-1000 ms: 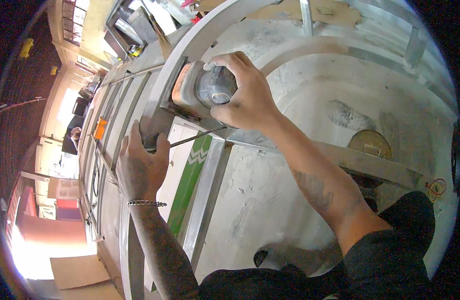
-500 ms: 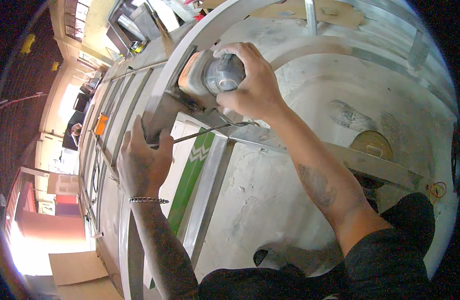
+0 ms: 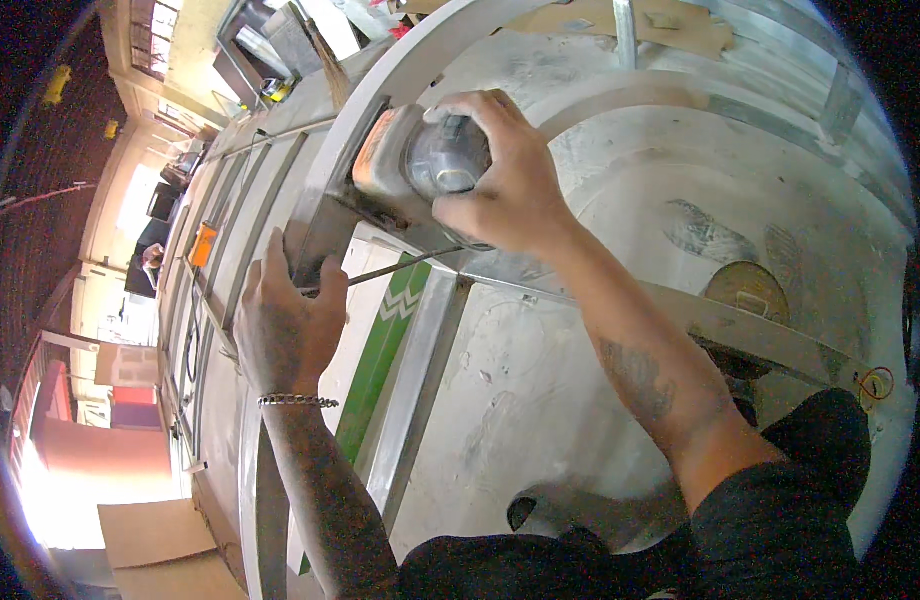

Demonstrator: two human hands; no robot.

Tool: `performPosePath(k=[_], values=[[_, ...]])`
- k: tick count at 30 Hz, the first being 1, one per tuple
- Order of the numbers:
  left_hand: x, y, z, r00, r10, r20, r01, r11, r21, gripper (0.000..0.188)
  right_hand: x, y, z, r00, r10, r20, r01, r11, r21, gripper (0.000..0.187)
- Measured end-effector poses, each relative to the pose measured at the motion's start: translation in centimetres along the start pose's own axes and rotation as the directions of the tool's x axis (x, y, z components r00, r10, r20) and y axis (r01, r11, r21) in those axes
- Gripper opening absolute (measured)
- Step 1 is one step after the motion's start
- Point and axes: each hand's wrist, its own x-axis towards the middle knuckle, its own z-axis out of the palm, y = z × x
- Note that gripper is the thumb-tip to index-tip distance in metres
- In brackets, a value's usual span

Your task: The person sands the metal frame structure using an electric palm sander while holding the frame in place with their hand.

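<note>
My right hand [image 3: 515, 175] grips the rounded dark top of an electric sander [image 3: 392, 165] with a worn grey and orange body. The sander lies against the pale metal frame [image 3: 375, 75] where the curved bar meets a crosspiece. Below and to the left, my left hand [image 3: 288, 330] is closed over the frame's side bar, a chain bracelet at its wrist. A dark cord [image 3: 405, 265] runs from under the sander to the gap between my left thumb and fingers. How the fingers sit beneath the bar is hidden.
A white panel with a green stripe [image 3: 375, 390] lies beneath the frame. To the right spreads a dusty grey curved surface with a round brown lid [image 3: 745, 292]. An orange object [image 3: 203, 245] and a broom [image 3: 330, 68] are farther off. Another person [image 3: 152, 262] is in the left background.
The sander and my right hand have shifted slightly left and down along the frame. The cord near my right hand hangs differently. My left hand stays in place.
</note>
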Motion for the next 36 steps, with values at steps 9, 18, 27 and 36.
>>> performPosePath(k=[9, 18, 27, 36], values=[[0.0, -0.5, 0.1, 1.000, 0.016, -0.027, -0.016, 1.000, 0.002, 0.067, 0.1, -0.2, 0.0, 0.999, 0.007, 0.039, -0.007, 1.000, 0.014, 0.064], [-0.1, -0.3, 0.0, 0.999, 0.027, -0.022, -0.027, 1.000, -0.005, 0.067, 2.0, 2.2, -0.1, 0.999, -0.005, -0.052, 0.003, 0.999, -0.039, 0.066], [-0.1, -0.5, 0.2, 0.999, 0.043, -0.022, -0.043, 0.999, 0.025, 0.067, 3.7, 4.0, -0.8, 0.996, -0.002, -0.090, -0.011, 0.989, -0.147, 0.066], [-0.3, -0.2, -0.1, 0.998, 0.059, -0.038, -0.058, 0.998, 0.027, 0.067, 5.2, 5.7, -2.1, 0.989, 0.034, -0.143, -0.069, 0.966, -0.250, 0.066]])
